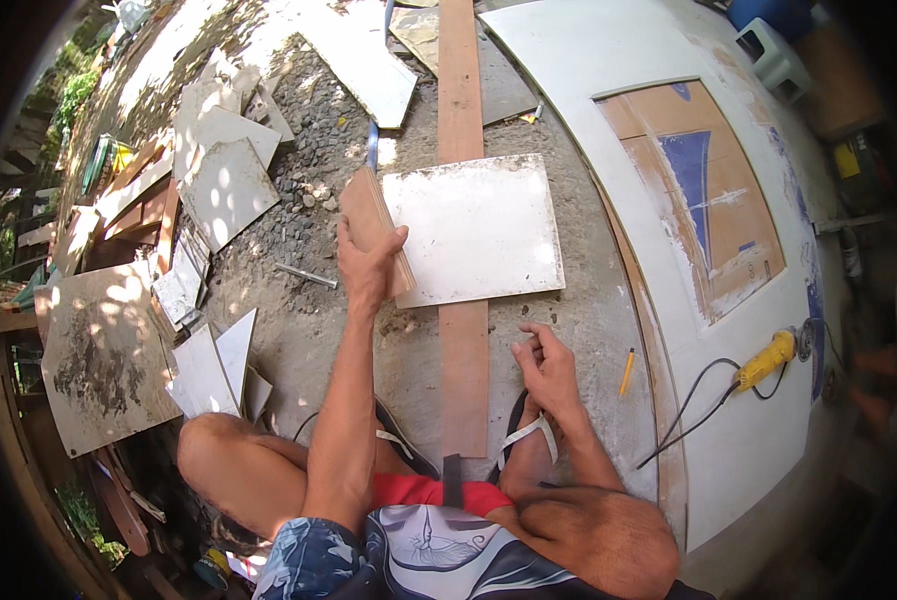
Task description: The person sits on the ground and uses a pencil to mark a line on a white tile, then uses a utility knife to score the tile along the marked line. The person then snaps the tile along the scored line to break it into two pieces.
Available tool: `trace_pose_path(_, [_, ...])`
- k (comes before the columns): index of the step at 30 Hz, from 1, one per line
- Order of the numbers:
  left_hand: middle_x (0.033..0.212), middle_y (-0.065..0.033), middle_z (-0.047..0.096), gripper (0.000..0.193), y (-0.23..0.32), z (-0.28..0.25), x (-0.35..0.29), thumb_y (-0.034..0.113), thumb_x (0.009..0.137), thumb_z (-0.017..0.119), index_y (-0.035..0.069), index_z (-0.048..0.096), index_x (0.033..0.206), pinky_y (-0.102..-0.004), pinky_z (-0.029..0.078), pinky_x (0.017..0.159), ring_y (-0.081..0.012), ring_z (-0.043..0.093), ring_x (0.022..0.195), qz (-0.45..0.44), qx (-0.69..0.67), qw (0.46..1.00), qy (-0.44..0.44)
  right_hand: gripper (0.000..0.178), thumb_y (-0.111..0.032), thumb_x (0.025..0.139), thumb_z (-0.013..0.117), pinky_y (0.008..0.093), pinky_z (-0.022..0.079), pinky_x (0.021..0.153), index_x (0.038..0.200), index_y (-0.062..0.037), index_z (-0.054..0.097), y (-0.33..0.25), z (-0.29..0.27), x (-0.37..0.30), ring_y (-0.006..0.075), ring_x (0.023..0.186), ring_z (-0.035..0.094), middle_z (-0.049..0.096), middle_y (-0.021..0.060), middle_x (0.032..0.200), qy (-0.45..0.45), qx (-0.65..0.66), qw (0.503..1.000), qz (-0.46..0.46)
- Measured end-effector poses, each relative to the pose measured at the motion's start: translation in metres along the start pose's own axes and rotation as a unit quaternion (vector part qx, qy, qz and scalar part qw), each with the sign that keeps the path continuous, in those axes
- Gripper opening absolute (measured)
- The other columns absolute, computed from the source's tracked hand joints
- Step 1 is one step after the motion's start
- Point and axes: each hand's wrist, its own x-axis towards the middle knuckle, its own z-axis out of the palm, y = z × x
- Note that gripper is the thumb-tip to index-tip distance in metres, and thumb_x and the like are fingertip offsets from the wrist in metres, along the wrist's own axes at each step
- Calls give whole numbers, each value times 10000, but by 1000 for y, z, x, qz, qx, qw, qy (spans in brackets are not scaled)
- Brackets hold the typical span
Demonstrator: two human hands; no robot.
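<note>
My left hand is closed round a brown piece of wood with a layered, plywood-like edge. I hold it tilted at the left edge of a white rectangular board with worn, dirty edges; whether the two touch, I cannot tell. The board lies flat across a long brown plank that runs away from me between my feet. To the right of the plank, my right hand hovers over my right foot with fingers loosely bent and apart, holding nothing.
On the right lies a large white panel with cardboard in its opening and a yellow angle grinder with a cord. A yellow pencil and a metal rod rest on the ground. Broken board pieces and gravel spread leftward.
</note>
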Motion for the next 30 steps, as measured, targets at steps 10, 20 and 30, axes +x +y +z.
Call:
trace_pose_path(10, [1355, -240, 622, 1189, 22, 89, -104, 245, 838, 852, 57, 103, 1742, -393, 528, 1048, -292, 628, 1223, -141, -315, 858, -380, 1034, -620, 1024, 651, 430, 417, 1198, 1753, -110, 125, -42, -7, 52, 326, 1470, 484, 449, 224, 1625, -98, 204, 970, -89])
trace_pose_path(20, [1249, -106, 754, 598, -14, 7, -24, 510, 1097, 613, -3, 665, 1398, -320, 537, 941, -180, 698, 1163, -156, -184, 945, -219, 1086, -395, 885, 770, 547, 421, 1095, 1652, 126, 203, -62, 74, 89, 458, 1197, 514, 481, 348, 1391, -17, -110, 988, -103])
trace_pose_path(30, [1178, -143, 753, 291, -115, -50, -20, 84, 1050, 608, -59, 644, 1301, -360, 627, 850, -246, 767, 983, -259, -279, 921, -80, 954, -365, 804, 746, 585, 424, 1012, 1546, 123, 398, -71, 180, 101, 478, 1192, 477, 425, 356, 1435, 80, -188, 944, -260])
